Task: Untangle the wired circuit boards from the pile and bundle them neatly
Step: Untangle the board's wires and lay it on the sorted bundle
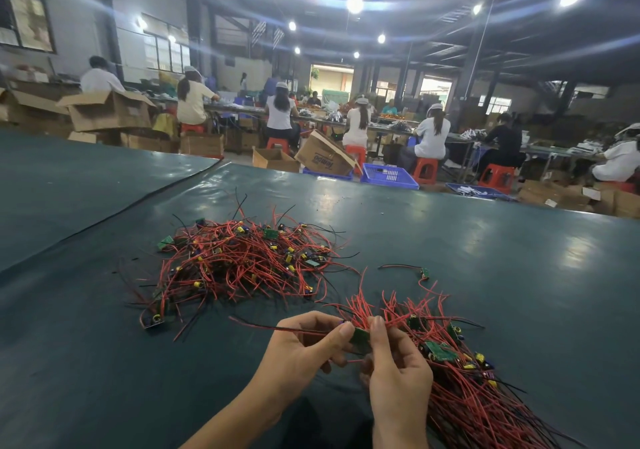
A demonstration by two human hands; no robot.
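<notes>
Behind the table (104, 344), an open carton (107, 111) stands at the left; its content is hidden. Further right, a blue tray (478, 192) holds white pieces. On the table the pile (239, 261) lies left. The left hand (304, 348) and right hand (394, 369) both pinch one board (360, 336). The bundle (460, 379) lies beside it on the right.

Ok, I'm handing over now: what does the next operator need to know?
Left hand and right hand both pinch one green circuit board, its red wires trailing left.
Tangled pile lies ahead on the green table; the sorted bundle lies right of the hands, one stray board beyond it.
Done: part of the boards sorted.
Left: add this board, then work through the pile and the stray.
</notes>
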